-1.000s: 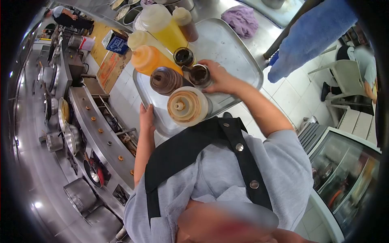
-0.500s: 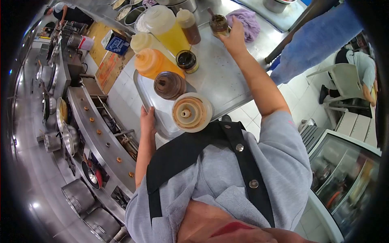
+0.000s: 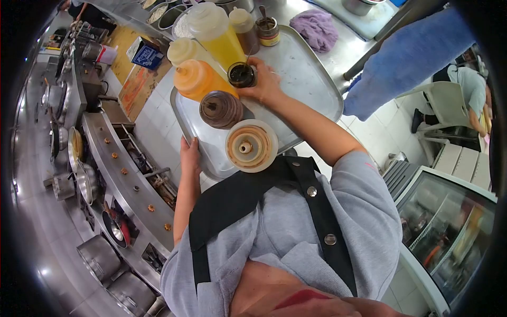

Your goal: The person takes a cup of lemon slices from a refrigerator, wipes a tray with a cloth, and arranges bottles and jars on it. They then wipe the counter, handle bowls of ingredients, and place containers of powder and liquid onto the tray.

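Observation:
My left hand [image 3: 190, 154] grips the near left rim of a metal tray [image 3: 309, 79]. My right hand [image 3: 266, 83] is wrapped around a small glass jar [image 3: 242, 75] of dark contents, standing on the tray. Left of that jar are an orange squeeze bottle [image 3: 196, 79] and a brown squeeze bottle [image 3: 221, 110]. A pale-capped squeeze bottle [image 3: 251, 146] stands nearest my chest. Farther back are a yellow squeeze bottle [image 3: 217, 38], a cream one [image 3: 184, 51] and a dark brown one [image 3: 245, 33]. A labelled jar with a spoon [image 3: 268, 33] sits at the tray's far side.
A purple cloth [image 3: 314, 30] lies on the steel counter beyond the tray. Blue wrapped material [image 3: 412, 61] hangs at the right. The stove front [image 3: 127, 169] runs along my left. A glass-topped fridge [image 3: 449, 227] and a seated person [image 3: 467, 90] are to the right.
My right hand has let go of the jar with the spoon, now at the tray's far side, and moved left and nearer to the dark jar. My left hand stays on the tray.

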Tool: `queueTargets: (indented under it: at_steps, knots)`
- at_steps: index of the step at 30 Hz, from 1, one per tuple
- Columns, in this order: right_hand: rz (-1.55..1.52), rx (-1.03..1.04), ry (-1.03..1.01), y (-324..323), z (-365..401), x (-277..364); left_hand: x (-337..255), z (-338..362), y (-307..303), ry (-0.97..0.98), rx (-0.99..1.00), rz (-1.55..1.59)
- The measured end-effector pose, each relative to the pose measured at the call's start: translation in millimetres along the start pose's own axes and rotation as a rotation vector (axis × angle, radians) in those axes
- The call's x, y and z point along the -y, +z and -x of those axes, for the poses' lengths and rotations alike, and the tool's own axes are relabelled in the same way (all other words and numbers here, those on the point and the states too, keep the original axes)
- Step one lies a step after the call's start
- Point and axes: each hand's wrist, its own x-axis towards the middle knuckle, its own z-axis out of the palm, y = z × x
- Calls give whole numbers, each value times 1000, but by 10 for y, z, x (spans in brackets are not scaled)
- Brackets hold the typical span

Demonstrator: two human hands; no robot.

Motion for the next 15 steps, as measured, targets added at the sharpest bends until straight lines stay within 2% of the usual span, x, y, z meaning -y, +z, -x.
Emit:
queueTargets:
  at_steps: [3, 6, 9, 11, 15]
  knots:
    - [51, 56, 35, -48, 11, 66, 39, -23, -31, 8, 21, 1]
    - [21, -31, 91, -258, 42, 97, 2, 15, -15, 25, 36, 9]
    - [41, -272, 129, -362, -69, -221, -89, 62, 36, 13, 43, 50]
    - [18, -357, 39, -520, -234, -383, -120, 100, 53, -1, 41, 65]
    - [183, -585, -87, -592, -545, -663, -171, 118, 87, -9, 25, 66]
